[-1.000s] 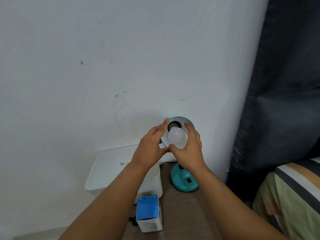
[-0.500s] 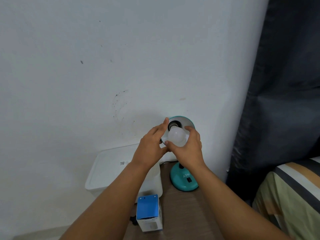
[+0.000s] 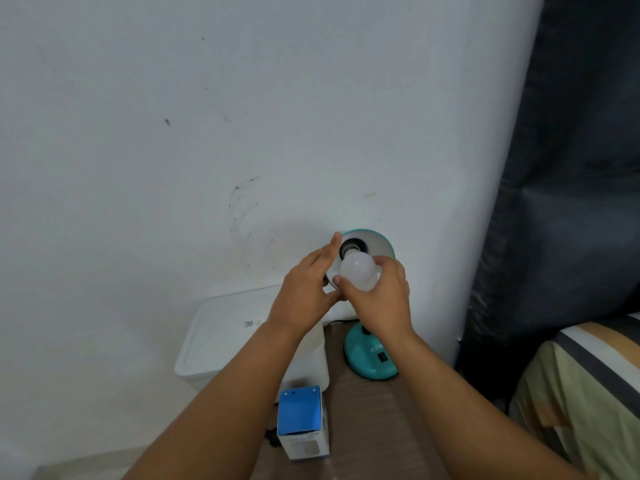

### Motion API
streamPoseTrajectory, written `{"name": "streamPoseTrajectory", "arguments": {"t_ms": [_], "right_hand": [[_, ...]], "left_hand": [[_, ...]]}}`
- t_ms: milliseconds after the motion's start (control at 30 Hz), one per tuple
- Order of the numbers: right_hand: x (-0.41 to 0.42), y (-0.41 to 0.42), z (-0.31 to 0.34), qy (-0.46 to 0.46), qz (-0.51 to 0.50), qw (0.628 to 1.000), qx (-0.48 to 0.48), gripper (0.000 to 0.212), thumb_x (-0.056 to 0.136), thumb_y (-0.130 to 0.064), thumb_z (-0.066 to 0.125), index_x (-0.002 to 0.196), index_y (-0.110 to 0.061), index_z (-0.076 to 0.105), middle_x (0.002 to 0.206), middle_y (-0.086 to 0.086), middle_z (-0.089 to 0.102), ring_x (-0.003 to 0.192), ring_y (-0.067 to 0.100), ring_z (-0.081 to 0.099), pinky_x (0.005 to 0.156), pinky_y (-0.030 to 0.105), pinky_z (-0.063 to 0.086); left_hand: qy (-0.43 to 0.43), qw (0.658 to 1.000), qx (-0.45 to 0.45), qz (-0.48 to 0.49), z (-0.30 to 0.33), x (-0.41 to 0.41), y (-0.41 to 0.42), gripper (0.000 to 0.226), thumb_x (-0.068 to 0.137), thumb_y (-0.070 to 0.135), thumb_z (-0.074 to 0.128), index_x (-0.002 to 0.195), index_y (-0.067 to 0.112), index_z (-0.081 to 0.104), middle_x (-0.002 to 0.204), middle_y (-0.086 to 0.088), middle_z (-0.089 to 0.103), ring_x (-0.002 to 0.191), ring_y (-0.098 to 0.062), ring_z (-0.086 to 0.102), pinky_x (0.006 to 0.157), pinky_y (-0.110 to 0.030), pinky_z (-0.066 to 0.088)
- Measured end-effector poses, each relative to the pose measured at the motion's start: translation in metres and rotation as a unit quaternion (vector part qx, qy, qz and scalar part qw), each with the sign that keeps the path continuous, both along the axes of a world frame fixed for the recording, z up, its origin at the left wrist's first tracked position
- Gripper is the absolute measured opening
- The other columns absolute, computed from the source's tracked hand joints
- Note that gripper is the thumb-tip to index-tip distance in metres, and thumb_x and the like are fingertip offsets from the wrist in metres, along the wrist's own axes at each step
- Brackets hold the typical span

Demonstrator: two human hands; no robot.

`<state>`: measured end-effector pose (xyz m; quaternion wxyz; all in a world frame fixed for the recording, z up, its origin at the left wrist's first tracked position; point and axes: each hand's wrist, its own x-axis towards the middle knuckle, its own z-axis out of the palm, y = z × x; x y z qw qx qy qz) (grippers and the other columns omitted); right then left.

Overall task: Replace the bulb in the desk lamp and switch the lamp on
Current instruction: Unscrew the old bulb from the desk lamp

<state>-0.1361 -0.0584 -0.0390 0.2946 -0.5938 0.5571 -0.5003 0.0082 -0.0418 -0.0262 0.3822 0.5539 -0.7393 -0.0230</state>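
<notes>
Working from the lamp outward, the left hand (image 3: 304, 292) rests its fingers along the left rim of the teal lamp shade (image 3: 372, 242), steadying it, with the thumb curled below the rim; it grips the shade and nothing else. Just right of it, the white bulb (image 3: 357, 271) sits at the mouth of the shade, its neck pointing into the dark socket (image 3: 350, 247) directly behind it. Whether the threads have caught cannot be told from this angle. The right hand (image 3: 381, 299) cups the bulb from below and the right, fingertips wrapped round the glass.

By my reading the task is about midway: a bulb is at the socket, so this is probably the seating or screwing-in step, though it could equally be an old bulb coming out. The bulb is dark, so the lamp is not lit. Left to do, as I judge it: finishing the turn, then pressing the black switch (image 3: 382, 357) on the lamp's round base (image 3: 370, 358), which stands below the shade on the wooden surface (image 3: 374, 417).

Counting, again from the left of the lamp: one white lidded bin (image 3: 225, 344) left of the base, one blue-topped carton (image 3: 302, 422) in front of and left of the base, likely a bulb's packaging, one lamp, one bulb, one switch, two hands. No second bulb is in sight.
</notes>
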Motion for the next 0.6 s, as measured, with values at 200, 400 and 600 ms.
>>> {"name": "streamPoseTrajectory", "arguments": {"t_ms": [200, 400, 600], "right_hand": [[-0.0015, 0.0006, 0.0006, -0.007, 0.048, 0.999, 0.006, 0.063, 0.077, -0.025, 0.071, 0.132, -0.039, 0.043, 0.139, 0.004, 0.035, 0.130, 0.026, 0.031, 0.104, 0.040, 0.037], [-0.0033, 0.0007, 0.0001, 0.015, 0.037, 0.999, 0.014, 0.085, 0.071, -0.041, 0.076, 0.142, -0.027, 0.030, 0.147, 0.002, 0.030, 0.132, 0.026, 0.030, 0.108, 0.039, 0.031], [-0.0011, 0.0005, 0.0034, -0.012, 0.047, 0.999, 0.014, 0.062, 0.077, -0.018, 0.071, 0.130, -0.034, 0.044, 0.131, 0.004, 0.039, 0.125, 0.026, 0.036, 0.101, 0.039, 0.040]], "left_hand": [[-0.008, 1.000, 0.004, -0.002, -0.0017, 0.0018, -0.0015, 0.105, 0.074, 0.022, 0.086, 0.154, 0.038, 0.019, 0.138, 0.001, 0.054, 0.099, -0.010, 0.059, 0.089, -0.028, 0.056], [-0.007, 1.000, 0.002, 0.003, -0.0004, -0.0001, -0.0005, 0.097, 0.079, 0.021, 0.081, 0.154, 0.035, 0.021, 0.139, -0.001, 0.054, 0.093, -0.008, 0.056, 0.090, -0.029, 0.055], [-0.015, 1.000, 0.005, 0.002, -0.0015, 0.0007, -0.0017, 0.109, 0.073, 0.021, 0.086, 0.153, 0.040, 0.014, 0.136, -0.001, 0.055, 0.098, -0.011, 0.058, 0.089, -0.028, 0.056]]}}
